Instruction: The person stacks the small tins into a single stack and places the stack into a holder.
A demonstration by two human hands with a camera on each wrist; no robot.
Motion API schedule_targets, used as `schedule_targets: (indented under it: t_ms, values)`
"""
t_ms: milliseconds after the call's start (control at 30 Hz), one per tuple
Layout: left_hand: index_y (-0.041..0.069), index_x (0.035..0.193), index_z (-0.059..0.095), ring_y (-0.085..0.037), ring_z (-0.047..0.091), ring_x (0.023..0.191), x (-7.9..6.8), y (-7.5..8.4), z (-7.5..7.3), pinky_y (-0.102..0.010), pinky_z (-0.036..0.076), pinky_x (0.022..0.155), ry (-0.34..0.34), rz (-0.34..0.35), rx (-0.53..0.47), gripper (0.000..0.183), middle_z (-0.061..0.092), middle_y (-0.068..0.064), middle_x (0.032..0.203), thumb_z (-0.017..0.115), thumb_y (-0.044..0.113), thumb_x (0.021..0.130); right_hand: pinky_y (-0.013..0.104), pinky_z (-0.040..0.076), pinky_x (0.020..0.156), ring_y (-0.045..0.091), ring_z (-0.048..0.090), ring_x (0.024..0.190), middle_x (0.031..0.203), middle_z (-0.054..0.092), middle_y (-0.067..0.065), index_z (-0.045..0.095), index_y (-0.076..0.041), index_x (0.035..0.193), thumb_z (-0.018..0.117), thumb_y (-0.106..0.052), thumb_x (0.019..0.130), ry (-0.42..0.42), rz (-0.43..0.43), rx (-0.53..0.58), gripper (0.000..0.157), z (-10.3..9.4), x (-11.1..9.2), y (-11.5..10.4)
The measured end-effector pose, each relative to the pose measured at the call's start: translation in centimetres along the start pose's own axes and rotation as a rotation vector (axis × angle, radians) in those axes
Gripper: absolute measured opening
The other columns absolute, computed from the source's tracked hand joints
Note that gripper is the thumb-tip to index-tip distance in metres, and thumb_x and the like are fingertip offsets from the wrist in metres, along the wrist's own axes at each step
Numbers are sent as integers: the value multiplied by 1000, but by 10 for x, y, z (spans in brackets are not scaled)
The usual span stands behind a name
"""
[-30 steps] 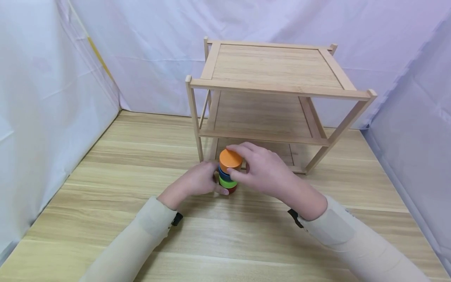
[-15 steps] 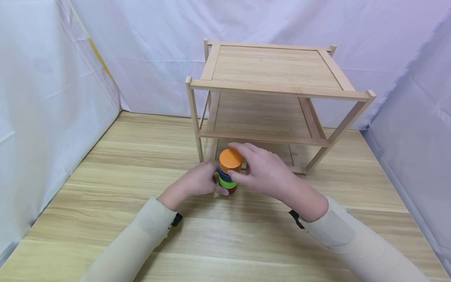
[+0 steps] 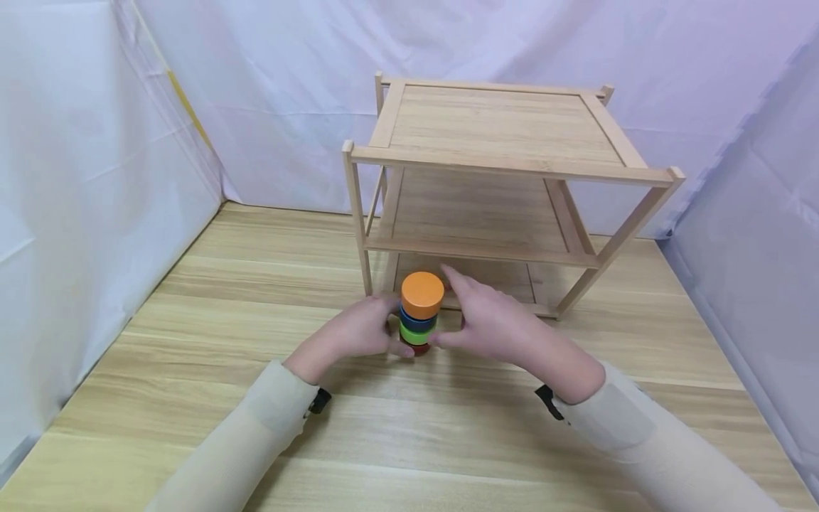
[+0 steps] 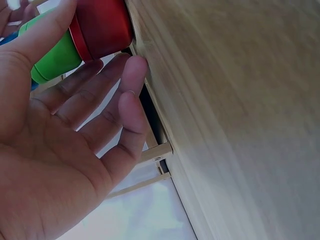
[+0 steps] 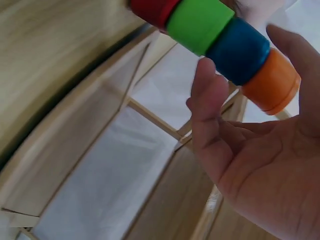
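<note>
Four stacked blocks stand just below the head view's centre, left hand loosely curved beside them, right hand spread wide; a bump from either could topple the stack.

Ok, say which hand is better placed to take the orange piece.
Probably the right hand: it's open near the orange piece, while the left hand sits lower, by the red piece.

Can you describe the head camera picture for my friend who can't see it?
A stack of four round blocks, orange, blue, green, red from top down, stands on a pale wooden table between a person's left hand and right hand. Behind it is a three-level light wooden shelf.
</note>
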State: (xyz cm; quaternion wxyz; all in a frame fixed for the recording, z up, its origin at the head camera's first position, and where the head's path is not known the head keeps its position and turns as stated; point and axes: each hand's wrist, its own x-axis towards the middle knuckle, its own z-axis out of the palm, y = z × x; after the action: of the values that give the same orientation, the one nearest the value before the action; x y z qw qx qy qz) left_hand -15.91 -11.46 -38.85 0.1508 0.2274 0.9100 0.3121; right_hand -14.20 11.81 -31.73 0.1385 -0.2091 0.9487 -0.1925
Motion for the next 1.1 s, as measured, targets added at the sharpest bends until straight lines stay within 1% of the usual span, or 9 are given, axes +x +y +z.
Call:
schedule_targets:
  t_ms: [100,200,333,500,600,800,900,1000,1100]
  values:
    - [16,138,65,-19,69,110,-1,-2,0,-42,56,98,-3,1,-8,67,74,-3,134,97,28,79,37,60,77,12,67,79,156,54,16,17,-10,171,88,-51,85,-38,17,23,118,7,1,8]
    - [17,139,64,-17,68,102,0,-3,-1,-38,56,90,-10,5,-10,68,74,-3,132,96,28,80,49,59,100,24,74,108,161,52,16,24,-9,169,89,-48,85,-51,3,54,112,16,2,14]
    - [17,139,64,-17,68,104,-1,-3,-2,-38,56,90,-8,14,-2,68,74,-2,131,96,29,80,58,47,117,36,58,143,157,56,18,35,-8,164,89,-44,86,-69,-14,85,101,29,4,20]
    - [17,140,63,-17,68,104,-3,-3,-2,-37,57,91,-4,15,-4,68,74,-2,131,95,28,81,56,49,117,35,60,141,152,61,18,40,-8,162,90,-42,86,-83,-8,97,97,41,8,24]
    - [17,141,63,-16,68,101,-3,-3,-2,-36,57,89,-3,12,-7,68,74,-1,130,95,28,81,53,51,114,32,64,136,146,66,16,47,-7,156,91,-37,85,-80,-24,121,89,46,10,25]
    - [17,137,64,-16,67,96,-2,-3,-1,-35,56,86,8,22,10,65,75,-1,126,95,29,81,44,57,101,20,71,115,128,74,5,59,-12,141,93,-28,84,-65,-75,193,68,52,14,26]
    - [15,136,65,-16,67,94,-1,-3,0,-34,56,85,7,28,7,63,76,-2,125,95,29,82,43,57,98,18,71,110,123,75,1,62,-15,137,92,-27,85,-61,-56,240,61,52,15,24]
    - [13,132,68,-15,67,90,0,-3,1,-33,56,83,6,28,-1,59,76,-4,123,95,28,82,45,58,100,19,72,114,123,75,1,65,-14,134,93,-26,85,-48,-37,275,58,52,16,22]
    - [12,128,70,-13,66,87,0,-3,1,-31,57,82,11,21,0,54,77,-5,121,95,28,82,43,59,95,19,72,111,123,76,2,67,-14,133,92,-24,85,-39,-25,296,56,53,18,22]
